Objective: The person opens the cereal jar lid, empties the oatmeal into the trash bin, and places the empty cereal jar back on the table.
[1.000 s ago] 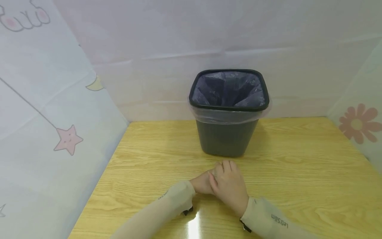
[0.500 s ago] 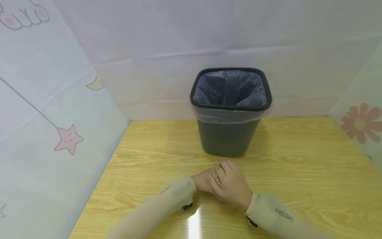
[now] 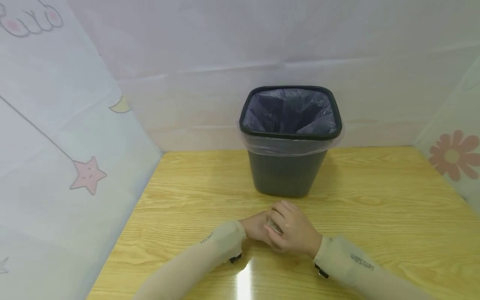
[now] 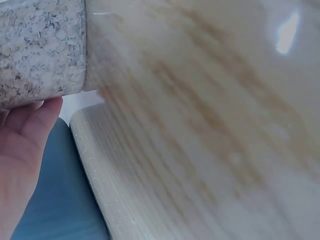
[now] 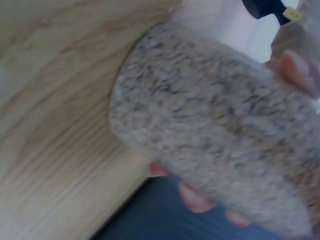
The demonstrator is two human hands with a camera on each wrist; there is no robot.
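Observation:
Between the two hands is a clear jar (image 3: 275,226) packed with pale, oat-like flakes; only a small piece of it shows in the head view. My right hand (image 3: 294,229) grips it from above, its back facing the head camera. My left hand (image 3: 256,226) holds it from the left and is partly hidden by the right one. In the left wrist view, fingers (image 4: 47,117) bear against the lower edge of the jar (image 4: 42,50). The right wrist view shows the jar (image 5: 215,120) lying tilted, with several fingertips along its lower edge.
A dark bin (image 3: 286,175) with a translucent liner (image 3: 288,148) stands just beyond the hands on the wooden table (image 3: 187,179). Printed white sheets (image 3: 210,104) rise behind the table and along both sides.
My right hand has shifted slightly right and turned, with its forearm swinging right. More of the jar shows between the hands. My left hand has hardly moved.

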